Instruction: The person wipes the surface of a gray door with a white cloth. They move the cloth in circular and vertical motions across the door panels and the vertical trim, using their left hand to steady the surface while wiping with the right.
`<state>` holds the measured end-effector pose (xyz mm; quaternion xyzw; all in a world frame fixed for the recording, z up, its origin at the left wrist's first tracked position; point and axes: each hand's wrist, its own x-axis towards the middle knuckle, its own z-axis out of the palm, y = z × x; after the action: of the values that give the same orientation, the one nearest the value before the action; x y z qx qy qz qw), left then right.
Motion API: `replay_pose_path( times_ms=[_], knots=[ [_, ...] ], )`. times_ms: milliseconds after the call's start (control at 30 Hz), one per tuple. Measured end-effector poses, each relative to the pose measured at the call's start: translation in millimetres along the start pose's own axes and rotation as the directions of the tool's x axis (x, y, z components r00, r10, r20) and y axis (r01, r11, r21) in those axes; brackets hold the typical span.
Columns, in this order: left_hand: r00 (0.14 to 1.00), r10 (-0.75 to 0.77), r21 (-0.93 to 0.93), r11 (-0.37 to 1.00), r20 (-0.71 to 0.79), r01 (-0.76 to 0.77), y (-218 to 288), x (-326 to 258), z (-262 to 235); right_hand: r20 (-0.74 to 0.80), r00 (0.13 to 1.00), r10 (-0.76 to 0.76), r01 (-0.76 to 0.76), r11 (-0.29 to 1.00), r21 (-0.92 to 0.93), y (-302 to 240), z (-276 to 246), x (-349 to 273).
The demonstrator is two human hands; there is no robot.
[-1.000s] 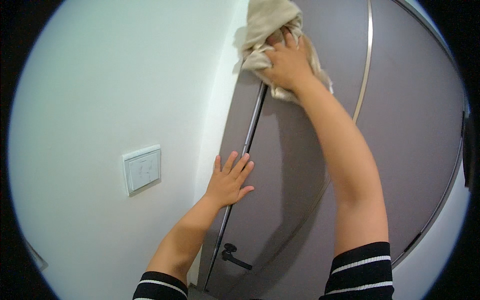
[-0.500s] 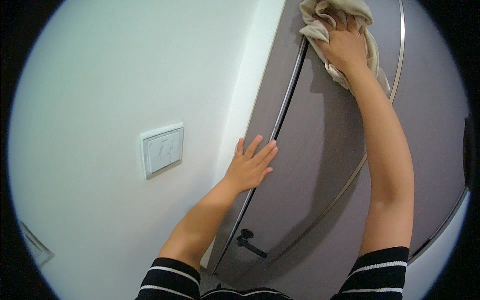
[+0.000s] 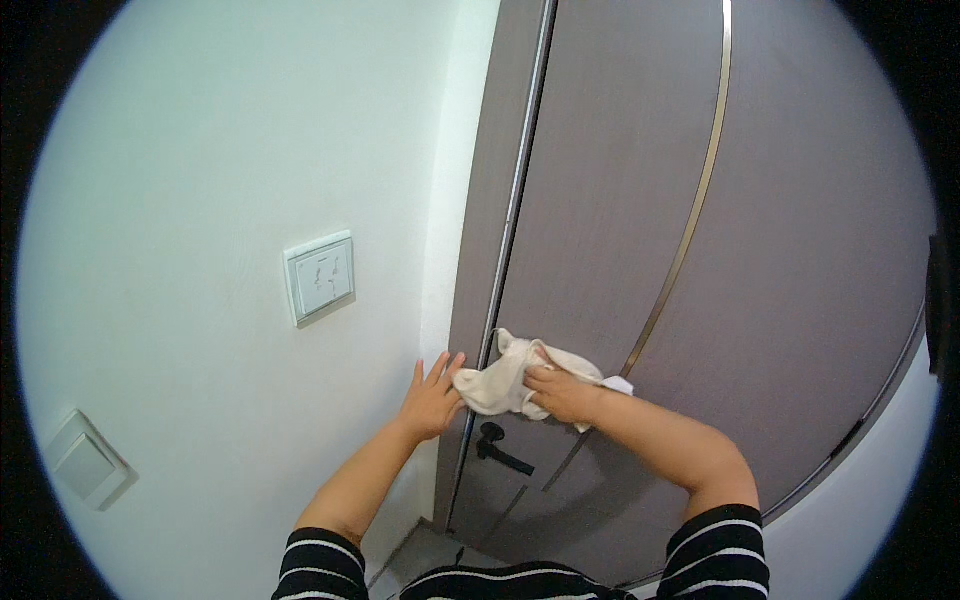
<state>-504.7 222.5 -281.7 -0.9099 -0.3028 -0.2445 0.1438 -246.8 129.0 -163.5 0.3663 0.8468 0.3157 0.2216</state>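
Two bare hands: both at the left side of a grey-brown door [image 3: 620,150], forearms coming up from below in black-and-white striped sleeves [image 3: 715,555].
Right hand [image 3: 563,394]: fingers bent over a bunched cream cloth [image 3: 490,388], grasping it against the door; the bent elbow probably helps the arm bear on the panel.
Cream cloth: just above the black lever handle [image 3: 505,456], its left end lying across the dark seam [image 3: 513,210] onto the door frame [image 3: 490,150]; a pale corner shows beyond the right wrist. It is likely kept bunched so that one palm can control it.
Left hand [image 3: 428,408]: released, holding nothing, fingers spread by the frame, tips just beside the cloth; perhaps placed there as a brace, though whether it presses on the frame I cannot tell.
Lever handle: juts out just below the cloth, the nearest obstacle to it.
Brass-coloured strip [image 3: 712,140]: curves down the door and passes behind the right forearm.
White wall [image 3: 230,150]: left of the frame, bearing a square marbled switch plate [image 3: 322,279] and, lower, a second switch plate [image 3: 90,465].
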Motion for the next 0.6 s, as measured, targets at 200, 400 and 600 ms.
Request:
replay_pose_path(
  times_ms=[200, 400, 600],
  knots=[
    [0.983, -0.160, -0.259, 0.957, -0.091, 0.131, 23.6, -25.0, -16.2, -0.386, 0.763, 0.518, -0.553, 0.833, 0.024, 58.6, -92.8, -11.5],
    [0.938, -0.230, -0.498, 0.864, -0.260, 0.074, 71.1, -12.1, -22.1, -0.256, 0.831, 0.494, -0.480, 0.869, 0.120, -4.9, -8.7, 25.7],
    [0.948, -0.182, -0.424, 0.861, 0.261, 0.282, 61.5, -36.5, -13.3, -0.148, 0.987, -0.057, 0.076, 0.990, 0.123, -50.4, 66.3, 26.6]
  ],
)
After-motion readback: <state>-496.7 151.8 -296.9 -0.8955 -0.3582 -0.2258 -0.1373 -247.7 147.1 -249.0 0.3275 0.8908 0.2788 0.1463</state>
